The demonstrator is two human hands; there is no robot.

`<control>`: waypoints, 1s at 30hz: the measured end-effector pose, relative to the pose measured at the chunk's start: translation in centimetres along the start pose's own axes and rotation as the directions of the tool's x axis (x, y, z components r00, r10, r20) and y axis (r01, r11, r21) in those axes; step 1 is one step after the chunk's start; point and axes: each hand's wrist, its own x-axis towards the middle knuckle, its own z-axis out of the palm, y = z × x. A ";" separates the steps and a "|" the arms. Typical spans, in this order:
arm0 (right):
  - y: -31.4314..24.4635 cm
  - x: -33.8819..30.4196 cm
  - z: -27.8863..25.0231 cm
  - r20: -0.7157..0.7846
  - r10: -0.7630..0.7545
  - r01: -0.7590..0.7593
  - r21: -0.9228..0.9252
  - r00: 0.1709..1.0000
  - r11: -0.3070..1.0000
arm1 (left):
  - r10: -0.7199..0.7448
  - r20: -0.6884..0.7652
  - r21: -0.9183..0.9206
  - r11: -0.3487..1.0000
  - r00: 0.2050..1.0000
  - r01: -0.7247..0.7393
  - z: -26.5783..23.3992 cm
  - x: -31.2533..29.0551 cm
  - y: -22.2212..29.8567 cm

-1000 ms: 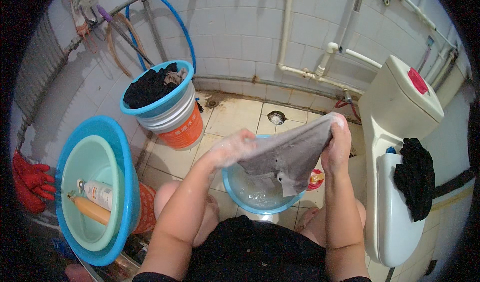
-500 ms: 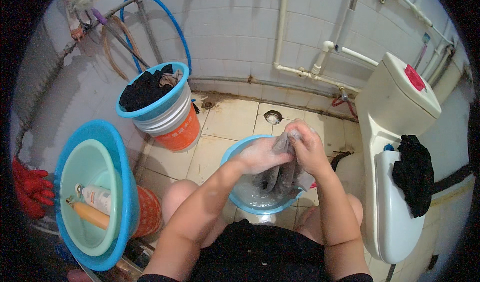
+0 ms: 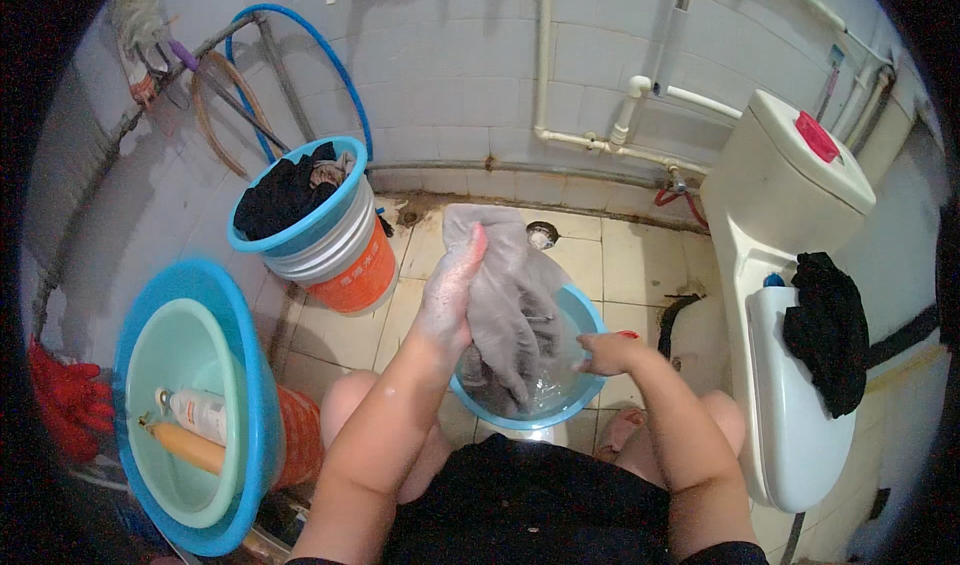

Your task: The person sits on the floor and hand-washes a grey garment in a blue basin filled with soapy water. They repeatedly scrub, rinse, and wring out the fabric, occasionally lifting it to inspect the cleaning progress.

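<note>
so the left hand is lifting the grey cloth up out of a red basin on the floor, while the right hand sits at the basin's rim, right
Not quite: the basin is blue, not red, as the head view shows. The rest holds: the left hand lifts the grey cloth up out of it, and the right hand sits at its rim.

The right hand's [image 3: 603, 353] fingertips are buried in the wet grey cloth [image 3: 505, 295], which hides most of the blue basin's [image 3: 590, 317] inside, its near rim behind the person's dark clothing.
</note>
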 end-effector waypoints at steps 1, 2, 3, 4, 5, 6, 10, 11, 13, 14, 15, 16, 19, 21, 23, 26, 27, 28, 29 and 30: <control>-0.2 0.8 1.3 -0.020 -0.024 0.025 0.027 0.999 0.999 | 0.009 0.028 -0.009 1.000 1.000 -0.008 0.1 -0.1 -0.1; 0.6 2.7 3.3 -0.066 -0.021 0.037 0.253 0.998 0.967 | 0.022 0.054 -0.017 1.000 0.998 -0.021 0.2 -0.2 0.0; 1.8 5.3 5.6 -0.108 -0.018 0.066 0.460 0.994 0.885 | 0.015 0.063 -0.042 0.999 0.998 -0.012 0.2 -0.3 0.0; 1.9 7.1 6.5 -0.144 -0.017 0.107 0.640 0.989 0.761 | 0.016 0.063 -0.065 0.998 0.998 -0.011 -0.1 -0.6 0.1; 1.1 7.6 6.4 -0.162 0.021 0.111 0.761 0.987 0.639 | 0.015 0.061 -0.090 0.996 0.998 -0.010 -0.4 -0.7 0.3; 0.2 7.6 6.1 -0.169 0.067 0.114 0.861 0.983 0.496 | 0.022 0.054 -0.093 0.995 0.998 -0.017 -0.7 -0.7 0.5; -1.5 6.7 2.7 -0.366 0.055 0.369 0.928 0.929 -0.045 | 0.096 0.027 -0.152 0.984 0.995 -0.091 -2.0 -0.3 1.7; -1.1 7.0 1.9 -0.477 0.096 0.483 0.874 0.873 -0.045 | 0.126 0.020 -0.177 0.977 0.992 -0.120 -2.4 -0.2 2.1; -0.3 6.2 -0.2 -0.504 0.179 0.534 0.818 0.845 -0.212 | 0.195 -0.049 -0.207 0.957 0.979 -0.201 -4.0 0.5 2.7; -0.3 5.6 -1.4 -0.510 0.222 0.556 0.778 0.831 -0.293 | 0.229 -0.086 -0.218 0.945 0.970 -0.242 -4.7 0.6 3.0; -0.7 4.1 -3.0 -0.525 0.250 0.581 0.744 0.814 -0.329 | 0.275 -0.060 -0.202 0.938 0.960 -0.282 -4.7 0.6 3.3; -1.8 2.2 -4.8 -0.536 0.269 0.600 0.712 0.800 -0.365 | 0.290 -0.065 -0.197 0.935 0.955 -0.297 -5.0 0.3 3.8; -2.2 -1.4 -8.3 -0.571 0.265 0.629 0.715 0.777 -0.304 | 0.297 -0.025 -0.257 0.921 0.955 -0.293 -5.7 0.2 4.6; -1.3 -2.6 -9.3 -0.580 0.241 0.624 0.758 0.778 -0.192 | 0.306 -0.045 -0.209 0.928 0.951 -0.309 -5.8 0.2 4.5; -1.5 -3.7 -9.4 -0.577 0.236 0.619 0.763 0.782 -0.184 | 0.328 -0.060 -0.075 0.940 0.943 -0.332 -5.5 0.2 4.3; -2.6 -4.8 -9.7 -0.608 0.151 0.626 0.758 0.780 -0.185 | 0.366 -0.010 0.259 0.900 0.931 -0.351 -4.5 0.2 3.9; -3.3 -5.0 -9.7 -0.619 0.112 0.628 0.756 0.778 -0.187 | 0.356 0.039 0.368 0.864 0.934 -0.345 -4.7 0.3 3.6; -4.0 -5.3 -9.6 -0.631 0.089 0.637 0.759 0.771 -0.133 | 0.340 0.087 0.472 0.814 0.936 -0.339 -4.6 0.4 3.4; -4.8 -5.6 -9.4 -0.642 0.065 0.645 0.760 0.764 -0.080 | 0.296 0.133 0.549 0.772 0.946 -0.319 -4.0 0.5 2.9; -5.2 -5.7 -9.2 -0.649 0.039 0.650 0.759 0.760 -0.028 | 0.216 0.189 0.602 0.745 0.958 -0.287 -3.0 0.3 2.6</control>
